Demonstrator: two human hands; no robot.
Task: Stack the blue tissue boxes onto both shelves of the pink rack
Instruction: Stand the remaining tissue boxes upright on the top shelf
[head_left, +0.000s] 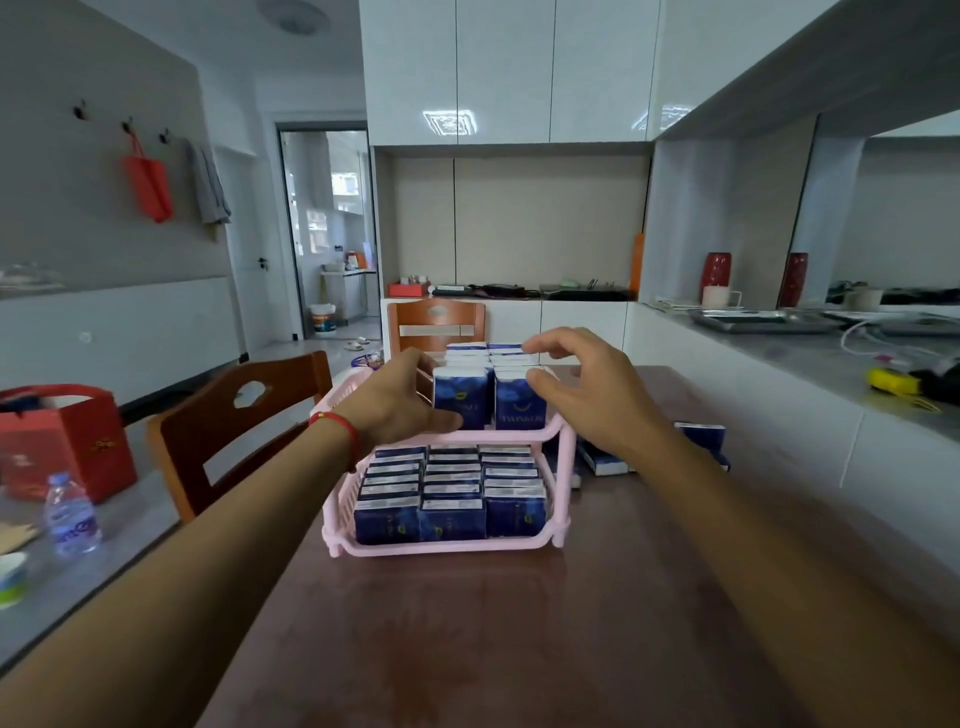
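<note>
The pink rack (563, 457) stands on the brown table (467, 623). Its lower shelf holds three rows of blue tissue boxes (452, 519). Two more rows of blue tissue boxes (514, 402) stand upright on the upper shelf, toward its right. My left hand (395, 400) rests against the left side of the left row, thumb along the shelf's front rail; its fingers are partly hidden. My right hand (587, 384) arches over the right row with curved fingers, thumb at the front box and fingertips near the boxes at the back.
Loose blue tissue boxes (605, 460) lie on the table to the right of the rack. Two wooden chairs (234, 415) stand left and behind. A red gift box (67, 441) and a water bottle (70, 514) sit on the grey surface at left. A counter runs along the right.
</note>
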